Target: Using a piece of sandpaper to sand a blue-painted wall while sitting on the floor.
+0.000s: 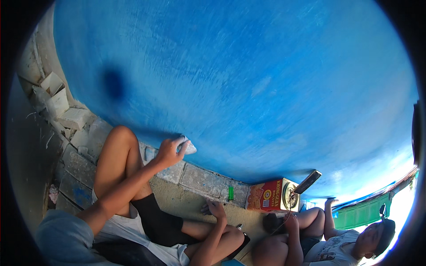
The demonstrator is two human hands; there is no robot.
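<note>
One red and yellow tin (262, 197) shows a round opening, what is inside hidden, with one long dark tool (308, 182) jutting up at it. The left hand (170, 153) pinches one whitish wad (190, 148) at its fingertips, by the blue wall (266, 66); the right hand (216, 209) hangs near the leg, fingers loosely spread

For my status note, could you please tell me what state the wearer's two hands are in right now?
Left hand: closed, holding a whitish crumpled piece at the blue wall.
Right hand: loosely open, nothing visible in it.
</note>
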